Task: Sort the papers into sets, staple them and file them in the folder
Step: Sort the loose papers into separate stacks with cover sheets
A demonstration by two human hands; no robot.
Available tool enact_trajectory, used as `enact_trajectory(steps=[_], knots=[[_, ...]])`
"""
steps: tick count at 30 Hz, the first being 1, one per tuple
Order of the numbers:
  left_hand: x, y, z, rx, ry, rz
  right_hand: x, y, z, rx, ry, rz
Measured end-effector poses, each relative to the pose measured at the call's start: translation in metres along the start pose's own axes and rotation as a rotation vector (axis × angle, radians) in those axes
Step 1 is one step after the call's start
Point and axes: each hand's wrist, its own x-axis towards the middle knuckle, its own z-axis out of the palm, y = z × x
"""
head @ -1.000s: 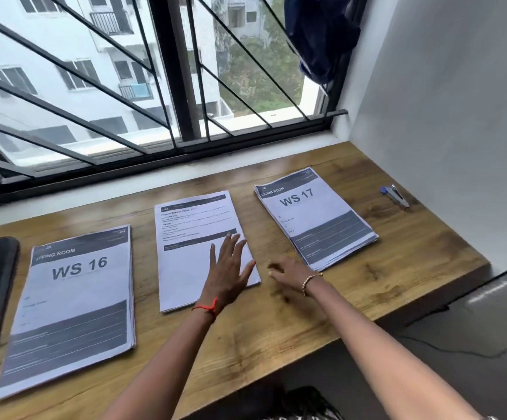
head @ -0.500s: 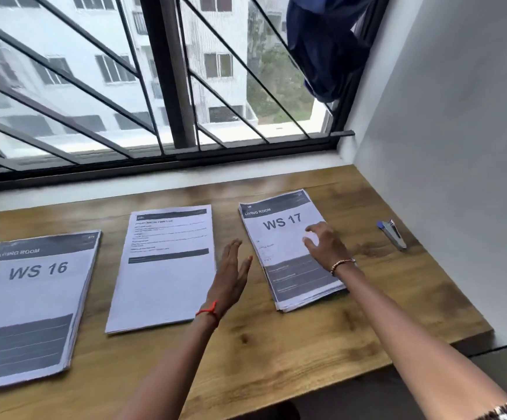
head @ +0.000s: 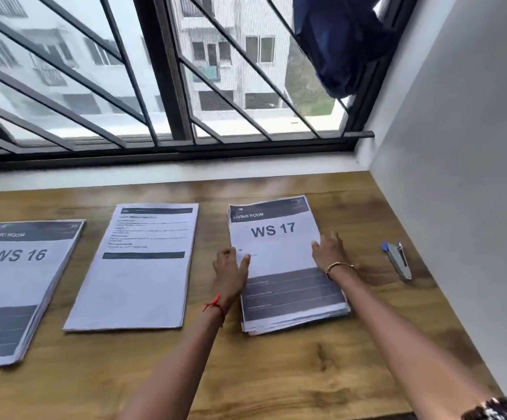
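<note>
The left hand (head: 231,269) is closed on the left edge of the WS 17 stack (head: 279,268): the thumb is laid on the top sheet and the fingers are curled at the edge. The right edge is gripped likewise by the right hand (head: 329,251), thumb on top. The stack is laid flat on the tabletop (head: 306,374), just right of the middle stack (head: 143,274). The WS 16 stack (head: 19,286) is placed farthest left. A stapler (head: 397,260) is located right of the right hand, apart from the papers.
</note>
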Motion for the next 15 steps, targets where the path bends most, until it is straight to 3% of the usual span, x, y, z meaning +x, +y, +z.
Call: enact_trajectory(steps=[7,15], knots=[[0.005,0.009,0.008,-0.073,0.071,-0.050,0.002,0.001,0.004,0.145,0.079,0.015],[0.012,0.014,0.013,-0.245,0.140,-0.146,-0.002,-0.001,0.002,0.264,0.045,0.064]])
